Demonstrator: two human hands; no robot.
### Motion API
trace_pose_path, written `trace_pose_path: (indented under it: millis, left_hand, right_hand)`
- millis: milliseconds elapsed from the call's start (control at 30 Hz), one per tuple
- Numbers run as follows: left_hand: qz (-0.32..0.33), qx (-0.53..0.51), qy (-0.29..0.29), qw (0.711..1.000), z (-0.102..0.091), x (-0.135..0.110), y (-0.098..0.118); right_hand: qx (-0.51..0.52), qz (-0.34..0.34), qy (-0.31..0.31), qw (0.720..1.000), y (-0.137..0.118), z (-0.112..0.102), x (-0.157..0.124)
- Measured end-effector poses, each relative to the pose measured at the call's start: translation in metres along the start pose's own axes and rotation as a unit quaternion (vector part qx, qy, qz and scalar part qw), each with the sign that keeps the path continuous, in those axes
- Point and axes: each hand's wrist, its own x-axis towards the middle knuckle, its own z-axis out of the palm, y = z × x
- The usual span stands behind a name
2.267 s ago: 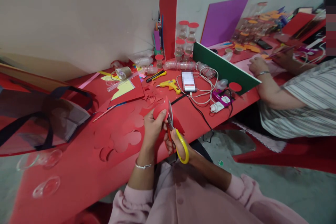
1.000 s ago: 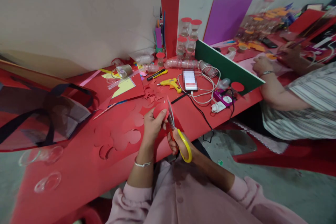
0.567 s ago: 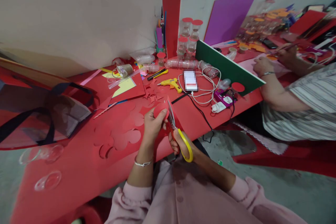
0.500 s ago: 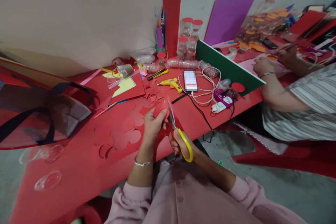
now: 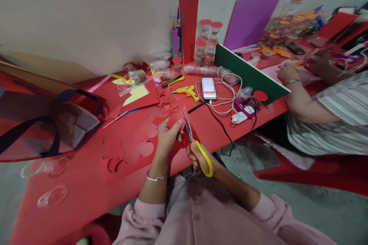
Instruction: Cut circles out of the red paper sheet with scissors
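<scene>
A piece of red paper (image 5: 174, 120) is pinched in my left hand (image 5: 167, 134), thumb on top. My right hand (image 5: 199, 157) grips yellow-handled scissors (image 5: 187, 125), their blades pointing up and away from me along the right edge of the paper. The blades look slightly parted, and where they meet the paper is hard to make out. Left of my hands, several cut red paper discs (image 5: 145, 148) lie on the red table (image 5: 92, 187). Beyond them is a small heap of red paper scraps (image 5: 166, 105).
Behind my hands lie a yellow glue gun (image 5: 186, 92), a phone (image 5: 209, 89) with a looped white cable and a purple power strip (image 5: 244, 108). A green board (image 5: 247, 72) stands on the right, with a co-worker's arm (image 5: 301, 95) beyond. A bag (image 5: 51, 118) stands left.
The right hand and scissors have shifted very slightly; the left hand keeps its hold on the paper. The co-worker's far hand has moved a little.
</scene>
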Motion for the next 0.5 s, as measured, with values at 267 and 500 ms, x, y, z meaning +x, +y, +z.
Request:
trace_pose_path:
  millis: [267,500]
  left_hand:
    - [0.001,-0.006,-0.010,1.000,-0.0016,0.0002,-0.0020]
    - [0.000,-0.015,-0.013,1.000,-0.0022,-0.0013,0.0003]
  right_hand:
    - [0.001,0.015,-0.015,1.000,0.0043,-0.0064,0.0008]
    - [-0.023,0.011,-0.018,1.000,-0.0018,-0.0072,-0.0019]
